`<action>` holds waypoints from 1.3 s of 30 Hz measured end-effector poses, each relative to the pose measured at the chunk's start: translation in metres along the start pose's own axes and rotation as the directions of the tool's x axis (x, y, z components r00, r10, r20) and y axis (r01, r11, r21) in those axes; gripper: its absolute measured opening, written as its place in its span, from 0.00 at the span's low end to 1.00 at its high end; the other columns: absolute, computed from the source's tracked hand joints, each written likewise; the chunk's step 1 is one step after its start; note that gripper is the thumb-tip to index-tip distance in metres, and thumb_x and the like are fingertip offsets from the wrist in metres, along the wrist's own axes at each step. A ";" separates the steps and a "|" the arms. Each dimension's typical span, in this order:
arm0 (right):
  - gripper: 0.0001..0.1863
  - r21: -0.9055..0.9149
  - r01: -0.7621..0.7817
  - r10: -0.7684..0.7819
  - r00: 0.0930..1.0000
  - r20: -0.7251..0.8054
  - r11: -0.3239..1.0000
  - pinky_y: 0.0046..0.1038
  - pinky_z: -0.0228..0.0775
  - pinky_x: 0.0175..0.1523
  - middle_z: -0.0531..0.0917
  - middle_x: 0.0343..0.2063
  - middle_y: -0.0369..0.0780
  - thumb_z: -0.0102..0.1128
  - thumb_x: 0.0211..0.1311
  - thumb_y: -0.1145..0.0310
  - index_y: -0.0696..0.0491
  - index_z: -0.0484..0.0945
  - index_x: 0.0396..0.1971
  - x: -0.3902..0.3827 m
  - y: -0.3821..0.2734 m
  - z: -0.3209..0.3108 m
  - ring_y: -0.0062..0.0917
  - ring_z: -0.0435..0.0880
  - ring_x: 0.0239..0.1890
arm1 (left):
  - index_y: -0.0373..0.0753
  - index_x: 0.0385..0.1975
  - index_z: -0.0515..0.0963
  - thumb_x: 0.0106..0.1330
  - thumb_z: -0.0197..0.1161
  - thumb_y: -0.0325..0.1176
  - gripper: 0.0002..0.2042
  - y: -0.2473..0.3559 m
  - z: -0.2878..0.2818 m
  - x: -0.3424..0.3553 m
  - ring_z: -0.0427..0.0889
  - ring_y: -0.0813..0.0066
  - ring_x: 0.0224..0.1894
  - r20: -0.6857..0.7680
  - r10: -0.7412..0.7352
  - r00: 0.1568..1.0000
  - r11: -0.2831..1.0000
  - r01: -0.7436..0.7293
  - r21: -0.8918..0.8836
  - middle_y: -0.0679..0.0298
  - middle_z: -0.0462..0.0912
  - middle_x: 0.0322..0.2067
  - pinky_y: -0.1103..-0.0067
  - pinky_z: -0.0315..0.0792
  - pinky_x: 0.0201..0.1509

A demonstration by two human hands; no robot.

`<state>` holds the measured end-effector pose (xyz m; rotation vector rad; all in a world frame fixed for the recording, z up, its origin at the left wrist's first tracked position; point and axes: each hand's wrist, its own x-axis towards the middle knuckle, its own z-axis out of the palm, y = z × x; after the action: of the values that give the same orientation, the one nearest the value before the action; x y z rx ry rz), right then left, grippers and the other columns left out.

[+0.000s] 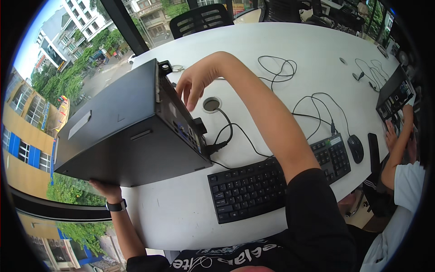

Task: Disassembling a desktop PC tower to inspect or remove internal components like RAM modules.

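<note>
A black desktop computer case (108,127) is raised at a tilt on the left, its rear panel facing right and a thick cable plugged in there. My left hand (106,189) holds it from beneath at the lower front edge, fingers partly hidden. My right hand (195,78) hangs beside the rear panel with bent fingers apart; whether its fingertips touch the case is unclear. A round cable hole (211,105) in the white table lies just beyond it, with a cable running out.
A black keyboard (244,195), mouse (355,148) and loose cables (283,72) lie on the white table (172,217). At right another person's hands (392,136) work at a second computer (393,97). Chairs (199,20) stand behind; windows line the left.
</note>
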<state>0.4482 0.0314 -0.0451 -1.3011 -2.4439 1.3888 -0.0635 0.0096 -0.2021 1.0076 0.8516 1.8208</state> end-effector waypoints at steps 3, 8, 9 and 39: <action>0.40 0.000 -0.082 0.080 0.978 -0.192 0.997 0.33 0.77 0.55 0.86 0.52 0.42 0.76 0.52 0.42 0.54 0.81 0.58 0.030 0.035 -0.030 0.30 0.86 0.52 | 0.44 0.75 0.58 0.73 0.44 0.71 0.42 0.008 0.011 -0.015 0.64 0.56 0.72 0.005 0.012 1.000 0.999 -0.012 0.037 0.58 0.63 0.72 0.58 0.59 0.76; 0.26 -0.425 -0.399 -0.011 0.718 -0.696 0.813 0.44 0.80 0.51 0.88 0.45 0.47 0.68 0.60 0.46 0.56 0.88 0.43 0.115 0.105 0.001 0.41 0.88 0.47 | 0.44 0.74 0.60 0.71 0.47 0.72 0.42 -0.008 0.018 -0.020 0.66 0.59 0.71 0.157 0.018 0.987 0.998 -0.027 0.053 0.59 0.66 0.70 0.60 0.60 0.75; 0.21 -0.463 -0.424 -0.029 0.712 -0.702 0.778 0.44 0.81 0.50 0.89 0.41 0.47 0.66 0.62 0.52 0.55 0.88 0.41 0.132 0.088 0.026 0.41 0.89 0.46 | 0.42 0.72 0.63 0.69 0.49 0.73 0.43 -0.002 0.007 -0.020 0.69 0.60 0.69 0.148 0.012 0.989 0.997 -0.024 0.078 0.59 0.69 0.68 0.61 0.63 0.74; 0.14 -0.137 -0.030 0.005 0.983 -0.182 0.990 0.27 0.73 0.37 0.86 0.25 0.38 0.54 0.71 0.68 0.62 0.85 0.33 -0.119 -0.072 0.083 0.21 0.84 0.29 | 0.44 0.75 0.60 0.69 0.43 0.76 0.46 0.013 0.016 -0.015 0.65 0.56 0.72 0.123 0.077 0.989 0.989 -0.091 0.114 0.59 0.66 0.71 0.57 0.60 0.75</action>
<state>0.4451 -0.1250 -0.0020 -1.4114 -2.4484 1.0666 -0.0492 -0.0067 -0.1881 1.2316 0.8648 1.7777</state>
